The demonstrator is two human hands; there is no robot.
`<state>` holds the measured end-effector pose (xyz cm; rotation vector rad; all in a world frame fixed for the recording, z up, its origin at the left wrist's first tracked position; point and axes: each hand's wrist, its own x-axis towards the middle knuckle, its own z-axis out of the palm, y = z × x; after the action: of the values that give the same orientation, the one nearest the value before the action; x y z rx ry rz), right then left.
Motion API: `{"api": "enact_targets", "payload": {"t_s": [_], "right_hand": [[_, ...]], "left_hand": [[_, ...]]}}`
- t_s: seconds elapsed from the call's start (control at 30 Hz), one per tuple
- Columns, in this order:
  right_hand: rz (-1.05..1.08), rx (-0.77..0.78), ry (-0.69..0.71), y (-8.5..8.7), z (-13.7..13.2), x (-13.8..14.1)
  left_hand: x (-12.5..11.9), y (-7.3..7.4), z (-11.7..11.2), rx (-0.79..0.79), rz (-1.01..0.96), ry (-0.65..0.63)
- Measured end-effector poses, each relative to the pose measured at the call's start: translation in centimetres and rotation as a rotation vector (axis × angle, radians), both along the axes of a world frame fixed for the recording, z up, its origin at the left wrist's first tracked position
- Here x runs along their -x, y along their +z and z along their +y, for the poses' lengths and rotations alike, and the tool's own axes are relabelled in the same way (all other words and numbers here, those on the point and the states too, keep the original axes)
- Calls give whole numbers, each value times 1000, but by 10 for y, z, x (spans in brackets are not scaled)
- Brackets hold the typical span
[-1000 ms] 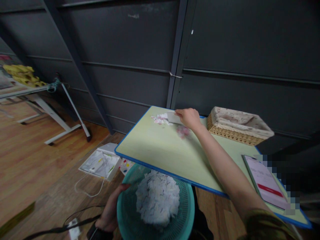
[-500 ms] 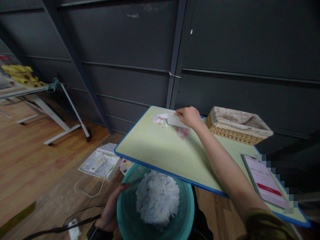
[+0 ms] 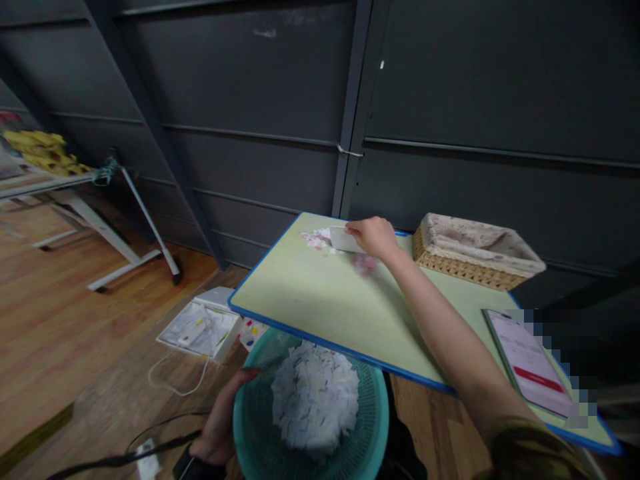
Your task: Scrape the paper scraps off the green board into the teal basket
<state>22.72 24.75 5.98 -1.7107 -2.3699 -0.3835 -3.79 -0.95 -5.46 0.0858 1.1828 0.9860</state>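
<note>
My right hand (image 3: 376,238) pinches a flat white card (image 3: 345,240) near the far edge of the pale green table (image 3: 300,287). The card stands tilted over a printed flower pattern (image 3: 317,238); whether its lower edge touches the tabletop I cannot tell. With its thumb over the rim, my left hand (image 3: 225,407) grips the left side of a teal plastic basket (image 3: 377,420), held below the table's near edge. A heap of small white paper scraps (image 3: 315,400) fills the middle of the basket. The left fingers are hidden behind its wall.
A cloth-lined wicker basket (image 3: 475,263) stands at the table's back right. Closer to me lies a phone (image 3: 530,367). An open white box (image 3: 200,330) with a cable and a power strip (image 3: 148,460) are on the floor at left. Dark metal panels (image 3: 260,180) rise behind the table.
My right hand has shifted slightly left along the table's far edge, carrying the white card with it. My left hand and the teal basket have stayed nearly still.
</note>
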Motion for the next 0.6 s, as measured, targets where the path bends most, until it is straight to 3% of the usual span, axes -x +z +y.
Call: {"api": "enact_targets", "payload": {"t_s": [0.2, 0.47, 0.6], "right_hand": [[40, 25, 77, 15, -3, -12], [79, 53, 123, 18, -4, -13], [98, 10, 77, 25, -6, -21]], "left_hand": [[-2, 2, 2, 20, 20, 48], [-1, 0, 2, 19, 33, 35], [-1, 0, 1, -11, 19, 46]]}}
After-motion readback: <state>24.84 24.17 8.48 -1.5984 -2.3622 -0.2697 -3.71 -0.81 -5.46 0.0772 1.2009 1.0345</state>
